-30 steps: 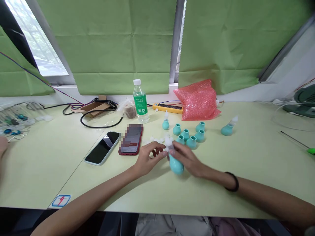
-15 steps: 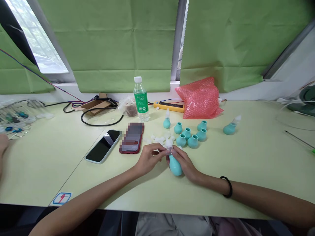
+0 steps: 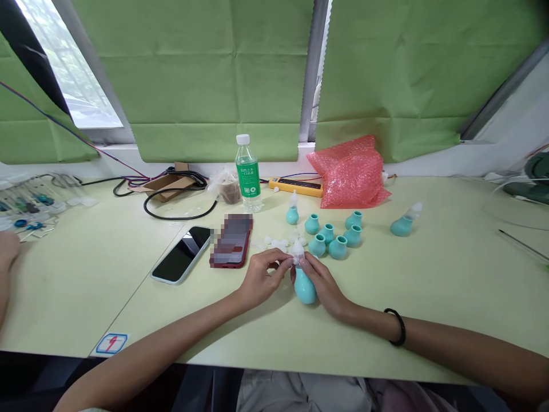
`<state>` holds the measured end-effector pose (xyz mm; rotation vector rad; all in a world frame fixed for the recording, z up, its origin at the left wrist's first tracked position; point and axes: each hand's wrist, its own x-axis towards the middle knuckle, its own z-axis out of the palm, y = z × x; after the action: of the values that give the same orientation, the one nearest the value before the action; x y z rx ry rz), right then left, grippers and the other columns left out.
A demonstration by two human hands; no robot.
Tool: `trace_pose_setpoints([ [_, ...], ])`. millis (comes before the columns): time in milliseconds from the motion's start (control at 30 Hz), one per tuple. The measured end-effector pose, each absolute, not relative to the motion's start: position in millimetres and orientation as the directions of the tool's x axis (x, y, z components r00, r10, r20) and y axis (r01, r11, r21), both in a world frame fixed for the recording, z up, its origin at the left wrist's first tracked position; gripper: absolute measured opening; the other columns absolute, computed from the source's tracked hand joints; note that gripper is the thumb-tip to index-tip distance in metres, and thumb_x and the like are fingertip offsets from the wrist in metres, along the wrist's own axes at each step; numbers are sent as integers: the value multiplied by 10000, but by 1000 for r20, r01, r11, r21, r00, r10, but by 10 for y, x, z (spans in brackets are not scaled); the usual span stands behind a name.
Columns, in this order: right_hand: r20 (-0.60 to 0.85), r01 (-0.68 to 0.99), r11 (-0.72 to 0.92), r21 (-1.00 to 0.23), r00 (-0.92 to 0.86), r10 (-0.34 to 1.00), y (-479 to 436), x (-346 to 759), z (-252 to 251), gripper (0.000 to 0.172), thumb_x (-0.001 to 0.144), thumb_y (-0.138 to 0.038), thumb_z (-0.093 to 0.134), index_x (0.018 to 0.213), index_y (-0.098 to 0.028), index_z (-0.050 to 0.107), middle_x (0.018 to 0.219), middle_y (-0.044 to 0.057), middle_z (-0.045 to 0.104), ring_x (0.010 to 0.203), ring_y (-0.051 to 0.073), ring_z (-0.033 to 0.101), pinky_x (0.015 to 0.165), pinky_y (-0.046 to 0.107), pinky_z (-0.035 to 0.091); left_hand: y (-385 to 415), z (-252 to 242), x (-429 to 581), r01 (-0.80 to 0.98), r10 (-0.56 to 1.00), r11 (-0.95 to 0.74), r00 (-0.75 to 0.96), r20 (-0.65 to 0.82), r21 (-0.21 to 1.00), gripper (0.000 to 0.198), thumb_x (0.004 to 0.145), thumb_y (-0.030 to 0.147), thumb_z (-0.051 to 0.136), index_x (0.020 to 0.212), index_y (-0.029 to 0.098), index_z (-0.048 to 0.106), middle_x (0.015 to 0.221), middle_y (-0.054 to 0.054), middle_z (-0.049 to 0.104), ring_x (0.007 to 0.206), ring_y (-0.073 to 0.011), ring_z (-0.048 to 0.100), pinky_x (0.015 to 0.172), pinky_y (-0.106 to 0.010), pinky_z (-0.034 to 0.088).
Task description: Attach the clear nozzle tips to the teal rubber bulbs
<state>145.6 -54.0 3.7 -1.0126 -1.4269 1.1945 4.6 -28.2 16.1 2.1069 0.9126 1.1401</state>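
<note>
A teal nasal aspirator bulb (image 3: pixel 305 287) with a clear-white nozzle (image 3: pixel 298 249) stands nearly upright between my hands near the table's middle. My right hand (image 3: pixel 325 284) is closed round its neck and right side. From the left, the pinched fingertips of my left hand (image 3: pixel 265 277) touch the nozzle's base; whether a small piece is also between them is hidden. Small white plastic pieces (image 3: pixel 279 244) lie just behind my hands. Several open teal bulbs (image 3: pixel 338 248) stand behind to the right. Two bulbs bear nozzles: one upright (image 3: pixel 292 215), one tilted (image 3: pixel 402 226) farther right.
To the left lie a light-cased phone (image 3: pixel 182 255) and a red-cased phone (image 3: pixel 232 241). Behind are a water bottle (image 3: pixel 248 180), a yellow power strip (image 3: pixel 295 186), pink bubble wrap (image 3: pixel 352 177) and black cable (image 3: pixel 180 218). Another person's hand (image 3: pixel 8 250) rests at the far left.
The aspirator has come slightly more upright between my hands, its nozzle showing a little more. Both hands keep nearly the same grip. The view has shifted slightly.
</note>
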Motion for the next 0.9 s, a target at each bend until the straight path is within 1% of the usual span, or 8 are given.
trace_pose_setpoints([
  [100,145,-9,146,-989,-148,978,-523,1455,16,250,771,-431,372,682,-199,397,666,-15,428,663,125,411,633,235,345,-283,147,39,301,729,-681,355,585,667,167,750,231,470,797,139,600,689,-46,580,613,-101,520,533,-215,446],
  [233,118,-26,116,-993,-141,983,-504,1451,1,264,759,-449,381,677,-198,393,677,-11,436,680,131,420,648,242,354,-282,123,32,302,581,-813,351,735,498,128,727,215,505,774,155,607,716,-51,582,661,-111,529,574,-234,452],
  [333,125,-31,122,-992,-147,981,-507,1448,2,267,758,-453,381,675,-199,390,665,-14,428,669,130,415,633,241,355,-271,108,32,339,545,-833,371,752,437,131,737,203,490,783,156,603,704,-52,574,657,-110,518,553,-227,443],
  [467,156,12,160,-987,-157,975,-518,1451,16,256,763,-441,382,687,-198,405,663,-17,415,639,121,394,608,234,341,-266,118,32,350,529,-842,390,754,410,112,735,177,485,758,147,590,686,-47,560,616,-96,488,520,-214,427],
  [567,168,33,176,-984,-162,972,-520,1455,24,250,770,-430,375,687,-198,414,654,-20,410,614,116,381,588,231,329,-276,149,38,321,561,-827,412,718,462,104,733,161,479,748,135,578,660,-45,553,614,-95,477,487,-197,412],
  [733,201,31,210,-977,-181,963,-541,1456,47,237,787,-398,363,673,-195,404,625,-23,394,588,108,367,568,229,323,-308,241,43,284,655,-751,432,620,596,117,733,199,466,677,134,545,615,-35,536,614,-101,461,463,-192,390],
  [833,207,-17,208,-978,-192,959,-575,1458,74,222,796,-378,359,684,-193,408,624,-21,404,585,104,378,569,230,331,-299,302,29,216,748,-607,480,458,765,132,729,238,474,682,132,538,646,-32,525,635,-101,466,491,-196,396],
  [900,181,-76,168,-983,-225,957,-596,1460,91,227,802,-376,349,690,-189,413,620,-18,422,571,101,397,556,235,340,-267,321,16,113,788,-403,548,282,908,143,720,263,489,707,128,532,663,-28,511,598,-88,459,490,-200,397],
])
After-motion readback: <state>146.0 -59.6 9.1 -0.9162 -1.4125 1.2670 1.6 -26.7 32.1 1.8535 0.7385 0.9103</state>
